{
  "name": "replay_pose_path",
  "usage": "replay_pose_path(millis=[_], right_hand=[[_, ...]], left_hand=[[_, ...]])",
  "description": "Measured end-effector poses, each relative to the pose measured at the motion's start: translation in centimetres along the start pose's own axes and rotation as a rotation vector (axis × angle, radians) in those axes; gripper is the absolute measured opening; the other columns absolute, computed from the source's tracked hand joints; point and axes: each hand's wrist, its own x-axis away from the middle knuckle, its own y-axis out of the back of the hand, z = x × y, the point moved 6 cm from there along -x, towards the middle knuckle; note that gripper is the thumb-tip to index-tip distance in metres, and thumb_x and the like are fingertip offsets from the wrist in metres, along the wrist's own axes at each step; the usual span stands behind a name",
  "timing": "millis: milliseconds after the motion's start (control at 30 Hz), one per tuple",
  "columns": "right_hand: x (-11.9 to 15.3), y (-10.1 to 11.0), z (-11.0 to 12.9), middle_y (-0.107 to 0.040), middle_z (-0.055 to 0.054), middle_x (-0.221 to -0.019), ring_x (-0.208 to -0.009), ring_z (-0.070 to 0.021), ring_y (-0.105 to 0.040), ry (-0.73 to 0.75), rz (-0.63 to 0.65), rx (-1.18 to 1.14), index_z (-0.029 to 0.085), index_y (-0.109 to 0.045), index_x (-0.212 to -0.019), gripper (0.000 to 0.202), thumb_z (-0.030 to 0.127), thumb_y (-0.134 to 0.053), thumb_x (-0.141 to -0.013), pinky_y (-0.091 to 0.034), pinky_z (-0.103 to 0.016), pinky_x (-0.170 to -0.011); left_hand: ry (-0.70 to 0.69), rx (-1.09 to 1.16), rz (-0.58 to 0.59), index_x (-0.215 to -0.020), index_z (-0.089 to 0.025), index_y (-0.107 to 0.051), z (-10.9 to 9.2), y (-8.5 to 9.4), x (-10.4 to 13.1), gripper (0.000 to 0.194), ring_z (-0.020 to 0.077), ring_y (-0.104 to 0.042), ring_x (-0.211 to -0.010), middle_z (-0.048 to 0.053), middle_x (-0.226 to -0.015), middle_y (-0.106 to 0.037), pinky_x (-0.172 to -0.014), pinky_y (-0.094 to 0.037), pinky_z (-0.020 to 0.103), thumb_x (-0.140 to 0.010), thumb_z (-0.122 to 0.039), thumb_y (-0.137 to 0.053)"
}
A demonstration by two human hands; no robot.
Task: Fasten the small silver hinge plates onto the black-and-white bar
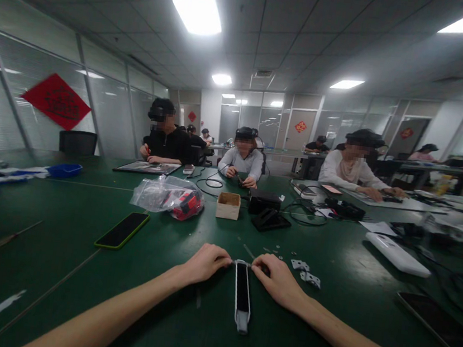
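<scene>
A long narrow device with a white frame and black face lies on the green table in front of me, its grey end toward me. My left hand is at the left of its far end, fingers closed in a pinch on something small that I cannot make out. On the other side of that end, my right hand is closed too, its fingertips around a small part too tiny to name. Metal plates and several small rings lie beyond my right hand.
A green-edged phone lies to the left. Farther back are a plastic bag with red items, an open small box and a black box. A white case and cables lie right. People sit across the table.
</scene>
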Motion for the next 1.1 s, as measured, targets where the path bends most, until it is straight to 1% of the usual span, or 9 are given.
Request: replay_pose_path(millis=[200, 333, 433, 600, 733, 800, 900, 1000, 1100], right_hand=[[0.0, 0.1, 0.0, -0.061, -0.006, -0.093, -0.082, -0.0177, -0.056, -0.007, -0.004, 0.012, 0.018, -0.063, -0.093, 0.026, 0.036, -0.045, -0.090, -0.044, -0.030, -0.072], [0.1, 0.2, 0.2, -0.061, -0.006, -0.093, -0.084, -0.0181, -0.056, 0.001, -0.007, 0.017, 0.019, -0.063, -0.093, 0.025, 0.035, -0.045, -0.090, -0.045, -0.031, -0.074], [0.1, 0.3, 0.3, -0.062, -0.006, -0.093, -0.084, -0.0182, -0.055, -0.007, -0.005, 0.022, 0.019, -0.063, -0.093, 0.024, 0.035, -0.045, -0.090, -0.045, -0.031, -0.074], [0.1, 0.4, 0.6, -0.062, -0.006, -0.091, -0.084, -0.0185, -0.055, 0.002, -0.015, 0.039, 0.017, -0.064, -0.091, 0.022, 0.031, -0.046, -0.089, -0.043, -0.031, -0.074], [0.1, 0.5, 1.0, -0.062, -0.006, -0.088, -0.084, -0.0191, -0.055, 0.020, -0.036, 0.060, 0.017, -0.064, -0.090, 0.021, 0.029, -0.047, -0.088, -0.042, -0.031, -0.076], [0.1, 0.6, 1.1, -0.062, -0.006, -0.089, -0.085, -0.0192, -0.055, 0.008, -0.030, 0.058, 0.017, -0.064, -0.090, 0.021, 0.029, -0.047, -0.088, -0.042, -0.032, -0.076], [0.2, 0.7, 1.2, -0.062, -0.007, -0.091, -0.085, -0.0192, -0.055, -0.018, -0.013, 0.055, 0.017, -0.064, -0.091, 0.021, 0.029, -0.047, -0.088, -0.043, -0.032, -0.076], [0.3, 0.8, 1.4, -0.062, -0.007, -0.092, -0.085, -0.0187, -0.055, -0.027, -0.005, 0.053, 0.018, -0.063, -0.091, 0.021, 0.030, -0.046, -0.089, -0.044, -0.032, -0.076], [0.4, 0.9, 1.5, -0.062, -0.007, -0.091, -0.085, -0.0187, -0.055, -0.026, 0.002, 0.054, 0.017, -0.063, -0.091, 0.022, 0.030, -0.046, -0.089, -0.044, -0.032, -0.076]], left_hand=[[0.043, 0.065, 0.004, -0.091, -0.018, -0.070, 0.5, 0.2, 0.0, 0.020, 0.0146, -0.063, -0.077, 0.001, -0.085, -0.070, -0.070, -0.043, 0.021, -0.088, -0.027, -0.052], [0.107, 0.147, -0.005, -0.091, -0.017, -0.068, 1.1, 0.2, -0.1, 0.018, 0.0151, -0.063, -0.076, 0.001, -0.084, -0.070, -0.069, -0.045, 0.022, -0.084, -0.028, -0.055], [0.125, 0.200, -0.013, -0.090, -0.016, -0.065, 1.3, 0.3, -0.1, 0.016, 0.0145, -0.063, -0.074, 0.001, -0.083, -0.069, -0.067, -0.046, 0.022, -0.082, -0.026, -0.056], [0.127, 0.191, -0.043, -0.086, -0.015, -0.065, 1.2, 0.6, -0.2, 0.013, 0.0140, -0.062, -0.074, 0.001, -0.081, -0.069, -0.068, -0.046, 0.022, -0.078, -0.019, -0.056], [0.141, 0.148, -0.068, -0.087, -0.016, -0.066, 1.3, 0.6, -0.2, 0.015, 0.0141, -0.062, -0.075, 0.001, -0.082, -0.069, -0.068, -0.046, 0.022, -0.076, -0.015, -0.055], [0.150, 0.111, -0.069, -0.088, -0.016, -0.067, 1.4, 0.6, -0.2, 0.017, 0.0142, -0.062, -0.074, 0.001, -0.083, -0.069, -0.068, -0.046, 0.022, -0.076, -0.016, -0.055], [0.126, 0.076, -0.049, -0.089, -0.018, -0.069, 1.1, 0.5, -0.2, 0.019, 0.0142, -0.061, -0.073, 0.001, -0.083, -0.070, -0.068, -0.046, 0.022, -0.078, -0.018, -0.054], [0.098, 0.078, -0.021, -0.091, -0.019, -0.070, 0.8, 0.5, -0.2, 0.021, 0.0138, -0.061, -0.072, 0.001, -0.084, -0.070, -0.068, -0.045, 0.022, -0.080, -0.020, -0.053], [0.098, 0.089, -0.012, -0.092, -0.019, -0.071, 0.8, 0.5, -0.1, 0.021, 0.0136, -0.060, -0.071, 0.000, -0.084, -0.070, -0.068, -0.045, 0.022, -0.080, -0.022, -0.054]])
